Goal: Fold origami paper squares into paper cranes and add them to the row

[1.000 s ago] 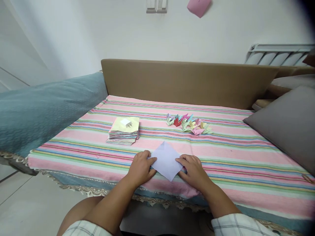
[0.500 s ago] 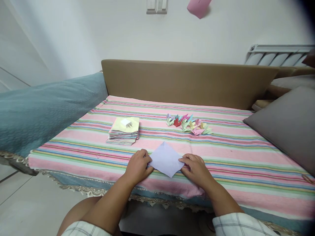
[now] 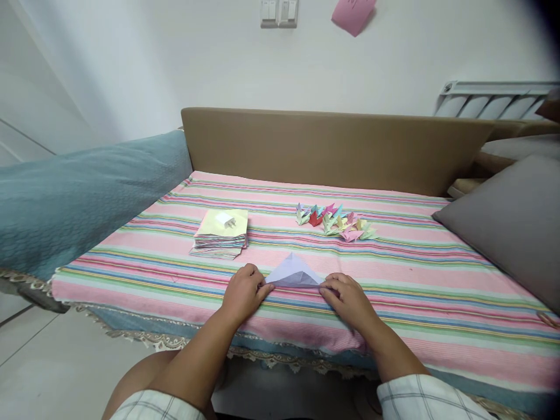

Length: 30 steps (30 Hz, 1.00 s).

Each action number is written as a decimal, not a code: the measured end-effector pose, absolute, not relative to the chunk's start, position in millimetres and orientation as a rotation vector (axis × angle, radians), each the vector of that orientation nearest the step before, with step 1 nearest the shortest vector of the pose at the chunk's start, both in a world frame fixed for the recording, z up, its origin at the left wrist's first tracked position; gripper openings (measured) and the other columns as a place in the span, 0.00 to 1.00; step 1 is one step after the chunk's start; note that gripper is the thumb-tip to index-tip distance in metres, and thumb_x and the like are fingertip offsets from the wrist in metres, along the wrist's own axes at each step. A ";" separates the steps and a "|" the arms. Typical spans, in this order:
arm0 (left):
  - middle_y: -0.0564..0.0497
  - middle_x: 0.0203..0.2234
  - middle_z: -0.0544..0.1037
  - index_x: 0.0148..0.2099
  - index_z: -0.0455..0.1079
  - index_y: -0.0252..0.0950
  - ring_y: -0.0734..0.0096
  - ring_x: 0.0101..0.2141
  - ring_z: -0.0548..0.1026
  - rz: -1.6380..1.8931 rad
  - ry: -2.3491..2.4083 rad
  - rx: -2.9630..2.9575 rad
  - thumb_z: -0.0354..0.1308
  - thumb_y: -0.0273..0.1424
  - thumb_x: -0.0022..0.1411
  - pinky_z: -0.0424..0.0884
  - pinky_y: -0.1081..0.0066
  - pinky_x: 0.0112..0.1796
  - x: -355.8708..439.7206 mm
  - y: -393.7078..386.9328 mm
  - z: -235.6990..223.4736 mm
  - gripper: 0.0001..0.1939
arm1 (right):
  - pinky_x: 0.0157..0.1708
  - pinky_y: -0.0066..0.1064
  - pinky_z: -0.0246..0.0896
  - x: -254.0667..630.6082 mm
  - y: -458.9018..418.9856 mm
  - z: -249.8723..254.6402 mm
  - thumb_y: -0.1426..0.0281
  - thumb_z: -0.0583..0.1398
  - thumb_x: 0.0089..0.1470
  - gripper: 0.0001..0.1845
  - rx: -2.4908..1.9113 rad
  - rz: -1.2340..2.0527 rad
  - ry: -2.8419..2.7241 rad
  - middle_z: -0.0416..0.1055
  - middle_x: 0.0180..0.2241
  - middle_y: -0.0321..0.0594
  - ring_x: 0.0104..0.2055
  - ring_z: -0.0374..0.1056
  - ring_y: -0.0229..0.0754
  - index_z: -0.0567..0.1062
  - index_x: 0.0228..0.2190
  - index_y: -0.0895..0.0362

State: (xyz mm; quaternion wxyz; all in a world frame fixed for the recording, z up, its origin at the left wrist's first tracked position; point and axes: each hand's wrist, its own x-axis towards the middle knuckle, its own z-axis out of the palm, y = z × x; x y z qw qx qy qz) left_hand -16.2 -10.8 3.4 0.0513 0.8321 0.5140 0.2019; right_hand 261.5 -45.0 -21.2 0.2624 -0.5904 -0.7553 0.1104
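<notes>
The lavender paper (image 3: 292,270) was at the striped cloth (image 3: 144,240), its long edge running from nine to three o'clock, with both hands equally near. The left hand (image 3: 244,291) pinched the nine-o'clock corner, the right hand (image 3: 349,296) the three-o'clock one. At ten o'clock, a paper stack (image 3: 221,240) carried a white adapter (image 3: 224,219); at one, folded figures (image 3: 332,221).

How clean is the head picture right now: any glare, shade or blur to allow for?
Head view: dark blur covers the upper right corner; the white plug adapter looks pale and bright; the pink note casts a soft shadow; the lavender paper is darker on its near side.
</notes>
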 end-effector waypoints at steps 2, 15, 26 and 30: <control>0.49 0.30 0.67 0.28 0.70 0.35 0.68 0.34 0.67 0.623 1.592 2.520 0.54 0.40 0.60 0.63 0.69 0.35 -15.0 -9.5 2.7 0.14 | 0.41 0.35 0.58 260.1 -43.6 -21.5 0.62 0.53 0.56 0.14 -1.601 0.293 -2.017 0.71 0.36 0.39 0.40 0.66 0.43 0.77 0.31 0.52; 0.49 0.31 0.67 0.30 0.68 0.36 0.66 0.34 0.67 0.538 1.773 2.508 0.55 0.38 0.58 0.61 0.67 0.36 -10.9 -7.6 1.8 0.12 | 0.33 0.31 0.55 250.0 -31.0 -28.1 0.58 0.52 0.55 0.18 -1.765 0.160 -1.873 0.66 0.27 0.38 0.32 0.63 0.41 0.66 0.19 0.54; 0.49 0.40 0.67 0.46 0.70 0.44 0.64 0.41 0.64 0.548 1.414 2.748 0.50 0.29 0.62 0.61 0.66 0.41 11.5 -14.2 -10.4 0.13 | 0.31 0.32 0.53 243.3 -30.6 -26.5 0.60 0.55 0.52 0.11 -1.868 0.092 -1.831 0.68 0.30 0.39 0.34 0.63 0.43 0.68 0.28 0.54; 0.48 0.37 0.68 0.52 0.66 0.45 0.64 0.38 0.64 0.428 1.291 2.815 0.47 0.32 0.64 0.62 0.65 0.40 28.9 -25.3 -14.5 0.16 | 0.35 0.34 0.54 241.7 -30.0 -27.6 0.61 0.55 0.52 0.11 -1.870 0.050 -1.838 0.70 0.34 0.41 0.37 0.64 0.45 0.70 0.33 0.54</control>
